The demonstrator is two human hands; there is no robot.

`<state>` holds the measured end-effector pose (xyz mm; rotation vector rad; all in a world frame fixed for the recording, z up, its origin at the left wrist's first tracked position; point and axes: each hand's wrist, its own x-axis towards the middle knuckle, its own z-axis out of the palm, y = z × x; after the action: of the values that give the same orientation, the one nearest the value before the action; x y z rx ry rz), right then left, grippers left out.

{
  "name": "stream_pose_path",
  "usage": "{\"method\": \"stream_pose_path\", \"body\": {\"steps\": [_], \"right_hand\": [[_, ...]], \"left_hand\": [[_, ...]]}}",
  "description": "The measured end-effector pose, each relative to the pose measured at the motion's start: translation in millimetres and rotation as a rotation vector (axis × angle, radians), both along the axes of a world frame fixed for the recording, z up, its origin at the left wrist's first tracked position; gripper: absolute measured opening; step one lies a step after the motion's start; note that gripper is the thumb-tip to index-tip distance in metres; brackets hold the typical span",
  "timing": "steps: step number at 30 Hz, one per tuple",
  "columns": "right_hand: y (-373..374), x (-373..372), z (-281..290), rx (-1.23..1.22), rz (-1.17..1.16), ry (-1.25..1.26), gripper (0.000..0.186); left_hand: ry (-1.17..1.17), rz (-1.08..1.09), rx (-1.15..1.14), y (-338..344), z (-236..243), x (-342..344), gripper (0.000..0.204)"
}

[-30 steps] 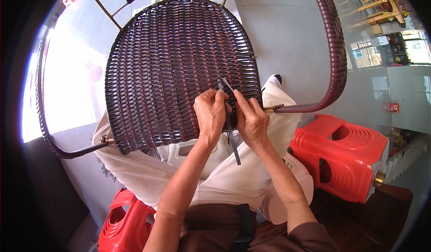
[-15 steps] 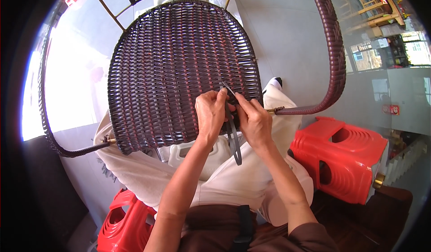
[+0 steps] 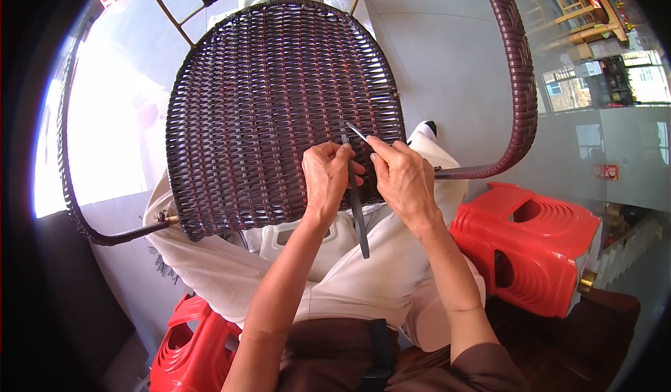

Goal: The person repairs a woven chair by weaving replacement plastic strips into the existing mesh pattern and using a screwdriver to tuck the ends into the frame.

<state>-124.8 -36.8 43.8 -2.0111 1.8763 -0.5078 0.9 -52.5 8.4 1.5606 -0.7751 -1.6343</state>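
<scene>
The dark brown woven wicker seat (image 3: 272,105) of a chair lies in front of me, over my lap. Near its lower right part my left hand (image 3: 326,175) pinches a flat dark grey weaving strip (image 3: 358,217) between thumb and fingers. The strip's upper end reaches the weave, and its loose end hangs toward my lap. Closed around a slim metal tool (image 3: 356,131), my right hand (image 3: 405,182) is just right of the strip. The tool's tip points up and left over the weave; its handle is hidden in the hand.
A thick wicker-wrapped armrest (image 3: 518,77) curves along the right, and a thinner-looking one (image 3: 64,140) along the left. Red plastic stools stand at my right (image 3: 531,245) and lower left (image 3: 192,346). A white plastic object (image 3: 314,245) shows below the seat.
My right hand has moved slightly right, apart from the left, and more of the metal tool shows. The strip, looped before, now hangs straight. The left hand has barely moved.
</scene>
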Motion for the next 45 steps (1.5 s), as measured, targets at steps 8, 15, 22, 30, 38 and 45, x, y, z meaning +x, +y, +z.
{"method": "stream_pose_path", "body": {"steps": [8, 15, 22, 30, 38, 45], "right_hand": [[8.8, -0.9, -23.0, -0.155, 0.026, -0.053, 0.029], [17.0, 4.8, -42.3, -0.275, -0.026, -0.119, 0.032], [17.8, 4.0, -48.4, -0.337, -0.033, -0.122, 0.035], [17.8, 4.0, -49.2, -0.36, -0.042, -0.08, 0.037], [16.8, 7.6, -45.7, -0.365, -0.063, -0.133, 0.033], [17.5, 6.3, -47.5, -0.365, -0.061, -0.137, 0.034]], "left_hand": [[0.004, 0.023, -0.037, 0.1, -1.4, -0.2, 0.024], [-0.021, 0.024, -0.037, 0.8, 4.7, -0.8, 0.026], [-0.077, -0.002, -0.05, -2.2, 8.4, -1.9, 0.027], [-0.736, -0.126, -0.373, -1.8, 11.7, 7.7, 0.018], [-0.901, -0.174, -0.701, 3.1, -1.8, 18.4, 0.025], [-0.97, -0.283, -0.655, 2.1, 2.2, 16.0, 0.034]]}}
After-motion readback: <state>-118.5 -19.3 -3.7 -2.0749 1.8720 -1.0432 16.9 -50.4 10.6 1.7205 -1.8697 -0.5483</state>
